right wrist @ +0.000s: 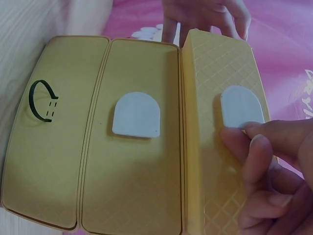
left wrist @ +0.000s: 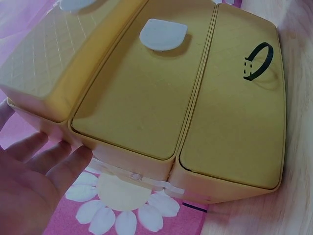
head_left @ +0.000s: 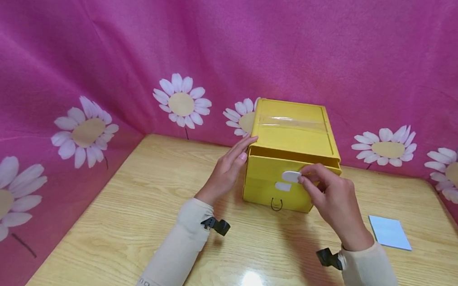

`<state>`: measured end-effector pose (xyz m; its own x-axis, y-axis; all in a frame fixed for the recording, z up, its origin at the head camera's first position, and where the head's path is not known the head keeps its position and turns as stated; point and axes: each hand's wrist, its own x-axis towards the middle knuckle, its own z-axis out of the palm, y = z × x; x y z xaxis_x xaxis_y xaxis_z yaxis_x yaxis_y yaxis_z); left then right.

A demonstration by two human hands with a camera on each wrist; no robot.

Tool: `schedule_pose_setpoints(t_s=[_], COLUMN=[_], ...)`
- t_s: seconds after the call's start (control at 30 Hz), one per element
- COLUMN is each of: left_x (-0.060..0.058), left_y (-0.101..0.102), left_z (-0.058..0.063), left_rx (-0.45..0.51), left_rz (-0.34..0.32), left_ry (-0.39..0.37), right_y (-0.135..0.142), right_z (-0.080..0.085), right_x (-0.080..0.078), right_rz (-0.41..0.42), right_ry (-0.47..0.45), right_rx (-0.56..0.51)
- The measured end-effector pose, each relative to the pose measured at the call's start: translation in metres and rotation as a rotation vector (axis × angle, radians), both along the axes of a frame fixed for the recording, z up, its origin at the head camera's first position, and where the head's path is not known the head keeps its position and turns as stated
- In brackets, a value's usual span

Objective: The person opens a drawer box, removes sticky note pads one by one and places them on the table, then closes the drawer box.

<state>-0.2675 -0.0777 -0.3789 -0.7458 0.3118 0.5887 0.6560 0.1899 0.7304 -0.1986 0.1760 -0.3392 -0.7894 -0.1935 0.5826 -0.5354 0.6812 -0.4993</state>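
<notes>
A small yellow drawer box point(head_left: 288, 137) stands on the table, with three drawers one above another. Its top drawer point(head_left: 265, 166) sticks out past the others, and a dark gap shows above it. My right hand point(head_left: 332, 197) pinches the white pull tab point(right wrist: 241, 106) of that drawer between thumb and fingers. Against the box's left side rests my left hand point(head_left: 226, 172), fingers extended. On the middle drawer is a second white tab point(right wrist: 137, 115). The bottom drawer carries a black loop handle point(left wrist: 261, 61). The inside of the top drawer is hidden.
A pale blue square pad point(head_left: 390, 232) lies on the wooden table point(head_left: 134, 198), right of the box. Clear tape point(head_left: 292, 122) crosses the box top. Behind the table hangs a pink cloth point(head_left: 238, 39) with white daisies.
</notes>
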Motion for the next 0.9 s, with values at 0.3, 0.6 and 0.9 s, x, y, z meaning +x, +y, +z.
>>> schedule_pose_setpoints(t_s=[0.3,0.6,0.9], left_x=[-0.001,-0.001,0.000], left_y=[0.001,0.001,0.000], left_z=[-0.001,0.000,-0.001], left_rx=[0.009,-0.013,-0.017], left_rz=[-0.018,-0.007,0.013], left_ry=[0.005,0.010,0.012], right_y=[0.002,0.003,0.001], right_z=[-0.002,-0.003,-0.002], right_x=[-0.008,-0.013,-0.017], right_rz=[0.001,-0.003,-0.005], right_ry=[-0.021,-0.016,-0.023], right_rx=[-0.022,-0.013,-0.012])
